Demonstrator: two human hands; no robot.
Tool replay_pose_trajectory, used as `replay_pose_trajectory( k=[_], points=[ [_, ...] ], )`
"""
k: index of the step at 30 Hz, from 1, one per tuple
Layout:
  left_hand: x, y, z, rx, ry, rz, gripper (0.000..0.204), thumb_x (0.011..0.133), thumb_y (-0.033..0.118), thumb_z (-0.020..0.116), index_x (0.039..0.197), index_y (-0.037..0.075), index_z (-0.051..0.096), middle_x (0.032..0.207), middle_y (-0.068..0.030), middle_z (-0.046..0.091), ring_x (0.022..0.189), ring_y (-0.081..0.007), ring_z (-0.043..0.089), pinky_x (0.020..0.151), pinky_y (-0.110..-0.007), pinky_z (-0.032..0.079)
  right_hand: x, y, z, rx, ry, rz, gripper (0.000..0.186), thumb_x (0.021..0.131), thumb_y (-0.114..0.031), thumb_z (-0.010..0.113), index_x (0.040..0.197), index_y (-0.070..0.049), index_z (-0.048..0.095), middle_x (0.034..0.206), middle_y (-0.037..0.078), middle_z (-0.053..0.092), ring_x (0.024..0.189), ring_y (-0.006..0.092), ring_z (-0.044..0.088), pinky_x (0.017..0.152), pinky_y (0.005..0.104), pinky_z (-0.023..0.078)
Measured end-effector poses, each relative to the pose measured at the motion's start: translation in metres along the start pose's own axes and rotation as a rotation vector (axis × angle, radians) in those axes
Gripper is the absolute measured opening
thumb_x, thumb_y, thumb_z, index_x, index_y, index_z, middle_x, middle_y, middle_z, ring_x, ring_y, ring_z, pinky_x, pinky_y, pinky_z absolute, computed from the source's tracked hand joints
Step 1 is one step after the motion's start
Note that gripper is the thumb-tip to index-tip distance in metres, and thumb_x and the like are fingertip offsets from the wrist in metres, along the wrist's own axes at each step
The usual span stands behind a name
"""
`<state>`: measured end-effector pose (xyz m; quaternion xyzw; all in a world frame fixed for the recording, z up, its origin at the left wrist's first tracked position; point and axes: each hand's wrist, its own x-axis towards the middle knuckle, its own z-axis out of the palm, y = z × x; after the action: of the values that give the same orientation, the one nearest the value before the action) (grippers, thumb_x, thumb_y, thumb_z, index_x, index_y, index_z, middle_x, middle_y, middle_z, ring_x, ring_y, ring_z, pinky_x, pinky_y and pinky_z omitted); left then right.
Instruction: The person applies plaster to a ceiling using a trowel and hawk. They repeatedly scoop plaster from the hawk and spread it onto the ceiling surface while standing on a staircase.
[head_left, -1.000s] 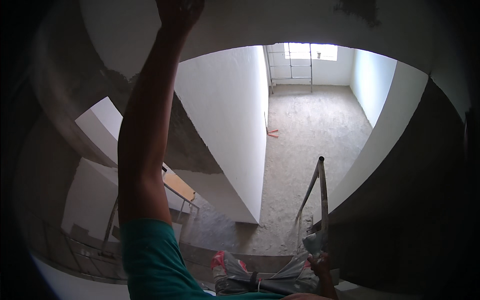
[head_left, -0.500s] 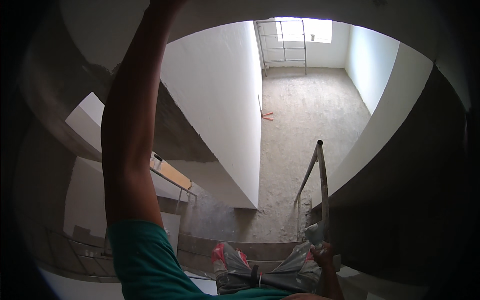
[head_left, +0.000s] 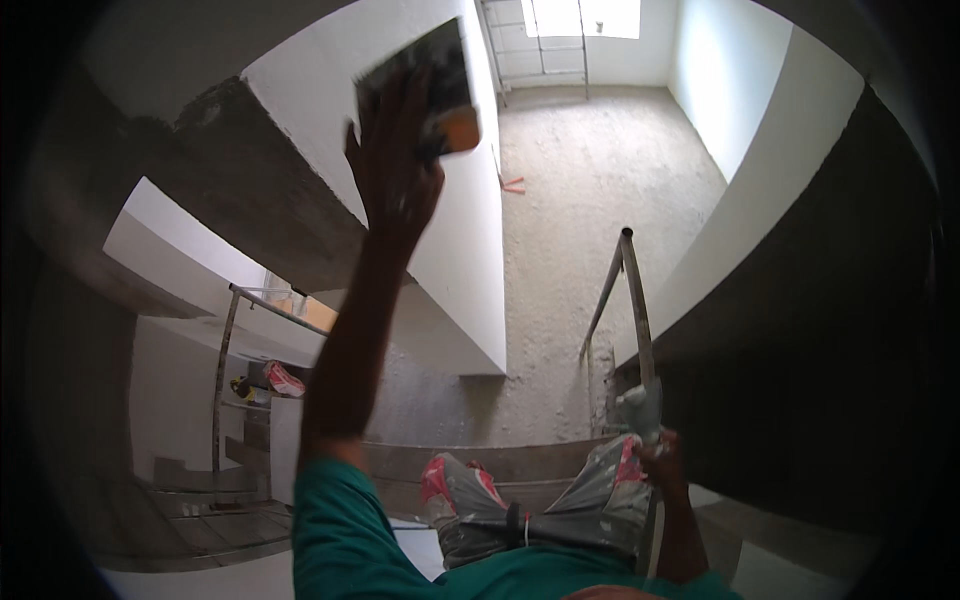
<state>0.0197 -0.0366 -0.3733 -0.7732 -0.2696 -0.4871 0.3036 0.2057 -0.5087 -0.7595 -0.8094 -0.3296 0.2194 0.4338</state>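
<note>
Above the rough floor [head_left: 560, 260], my left hand [head_left: 395, 170], fingers spread, holds a trowel [head_left: 443, 70]; my right hand [head_left: 663, 462] grips a pale tool [head_left: 637, 405].

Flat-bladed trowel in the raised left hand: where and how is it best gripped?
Probably by the orange piece, apparently its handle, approached from the picture's right: it juts out there, largely uncovered, while the left hand spreads over the broad flat blade.

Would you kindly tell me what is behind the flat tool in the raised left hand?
White wall shows beyond the edges of the flat tool in the left hand. The patch directly behind tool and hand is covered, so its surface cannot be seen.
</note>
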Motion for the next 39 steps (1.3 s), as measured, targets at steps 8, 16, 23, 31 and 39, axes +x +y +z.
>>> replay_pose_trajectory(
  k=[8, 16, 23, 31, 39],
  points=[
    [-0.109, 0.105, -0.132, -1.715, 0.093, -1.707, 0.058, 0.073, -0.014, 0.062, 0.126, 0.002, 0.047, 0.109, -0.0085, 0.058, 0.100, -0.0189, 0.060, 0.090, -0.033, 0.050, 0.065, -0.307, -0.041, 0.134, -0.175, -0.338, 0.027, 0.073, -0.017, 0.079, 0.091, -0.002, 0.066, 0.073, 0.010, 0.065, 0.064, 0.0224, 0.063, 0.066, 0.0368, 0.051],
    [-0.126, 0.092, -0.180, -1.832, -0.092, -1.438, 0.048, 0.078, -0.012, 0.061, 0.122, 0.001, 0.050, 0.109, -0.0107, 0.061, 0.100, -0.0190, 0.061, 0.088, -0.034, 0.051, 0.063, -0.381, -0.054, -0.018, -0.236, -0.344, 0.030, 0.072, -0.024, 0.081, 0.090, -0.003, 0.068, 0.076, 0.014, 0.066, 0.075, 0.0283, 0.065, 0.072, 0.0389, 0.052],
    [-0.080, 0.064, -0.184, -1.146, -0.744, -0.651, 0.045, 0.081, -0.001, 0.063, 0.126, 0.003, 0.058, 0.111, -0.0155, 0.067, 0.103, -0.0278, 0.065, 0.085, -0.034, 0.051, 0.075, -0.437, -0.078, 0.003, -0.290, -0.390, 0.027, 0.072, -0.020, 0.080, 0.089, -0.003, 0.067, 0.076, 0.007, 0.065, 0.067, 0.0207, 0.062, 0.064, 0.0341, 0.050],
    [0.054, -0.058, -0.110, -0.358, -0.359, -0.085, 0.077, 0.071, -0.007, 0.058, 0.143, 0.014, 0.043, 0.147, -0.0143, 0.042, 0.138, -0.0388, 0.034, 0.108, -0.056, 0.029, 0.091, -0.311, -0.066, 0.458, -0.400, 0.130, 0.019, 0.076, -0.015, 0.077, 0.081, -0.006, 0.061, 0.071, 0.000, 0.060, 0.062, 0.0078, 0.055, 0.054, 0.0259, 0.045],
    [0.324, -0.140, -0.096, 0.229, 0.127, 0.099, 0.071, 0.081, 0.003, 0.055, 0.148, 0.020, 0.035, 0.149, -0.0122, 0.039, 0.135, -0.0372, 0.038, 0.107, -0.060, 0.027, 0.001, -0.299, -0.079, 0.276, -0.396, 0.109, 0.019, 0.076, -0.016, 0.078, 0.073, -0.007, 0.062, 0.059, -0.002, 0.056, 0.050, 0.0052, 0.052, 0.044, 0.0249, 0.041]
  ],
)
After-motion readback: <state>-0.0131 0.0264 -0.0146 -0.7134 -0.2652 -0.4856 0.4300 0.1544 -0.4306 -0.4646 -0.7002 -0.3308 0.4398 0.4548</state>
